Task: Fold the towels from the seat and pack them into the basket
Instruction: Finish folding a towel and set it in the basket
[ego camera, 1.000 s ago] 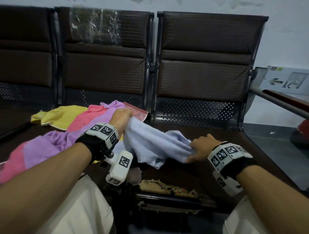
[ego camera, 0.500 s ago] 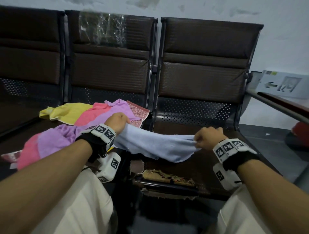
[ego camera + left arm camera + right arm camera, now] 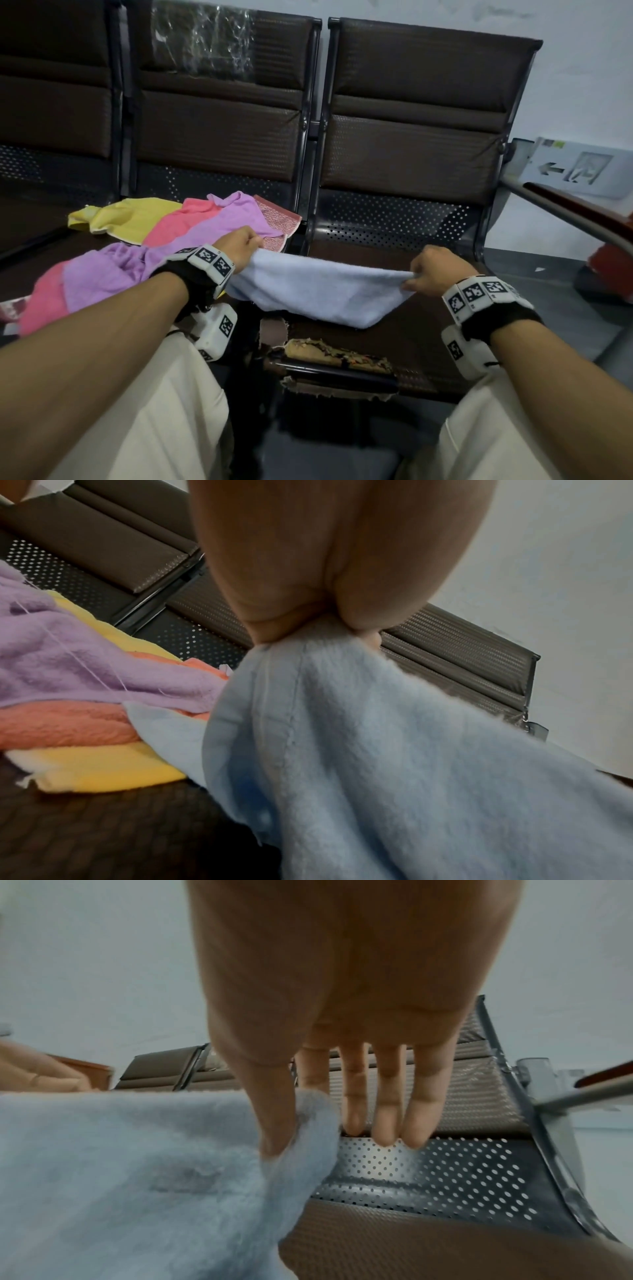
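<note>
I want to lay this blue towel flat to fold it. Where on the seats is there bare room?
The right seat is bare between the torn front edge and the perforated back panel, under the blue towel. The middle seat is crowded with the yellow towel, pink towel and purple towel.

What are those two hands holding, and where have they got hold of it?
A light blue towel. The left hand pinches one top corner, the right hand the other, so it hangs stretched between them.
</note>
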Demonstrator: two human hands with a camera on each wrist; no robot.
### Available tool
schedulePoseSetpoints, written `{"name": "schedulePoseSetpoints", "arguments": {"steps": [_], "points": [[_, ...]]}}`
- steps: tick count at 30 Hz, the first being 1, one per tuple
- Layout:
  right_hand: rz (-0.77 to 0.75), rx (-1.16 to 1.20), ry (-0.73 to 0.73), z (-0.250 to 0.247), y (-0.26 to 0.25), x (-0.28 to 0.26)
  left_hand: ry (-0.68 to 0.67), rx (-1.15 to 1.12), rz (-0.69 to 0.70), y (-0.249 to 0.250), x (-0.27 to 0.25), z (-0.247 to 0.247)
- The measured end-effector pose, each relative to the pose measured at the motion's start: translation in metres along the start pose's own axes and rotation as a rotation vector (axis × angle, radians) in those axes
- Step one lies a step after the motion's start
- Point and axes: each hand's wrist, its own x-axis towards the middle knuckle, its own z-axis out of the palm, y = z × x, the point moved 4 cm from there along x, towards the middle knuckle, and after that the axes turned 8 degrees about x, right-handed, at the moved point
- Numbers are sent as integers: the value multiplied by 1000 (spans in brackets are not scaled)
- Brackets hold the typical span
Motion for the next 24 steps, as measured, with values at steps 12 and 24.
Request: {"name": "schedulePoseSetpoints", "arguments": {"steps": [12,24], "points": [[168,355,-10,15,10,7,20,100,53,14,14,12],[151,24,-72,29,0,11,-1,117,89,11,18,16]]}}
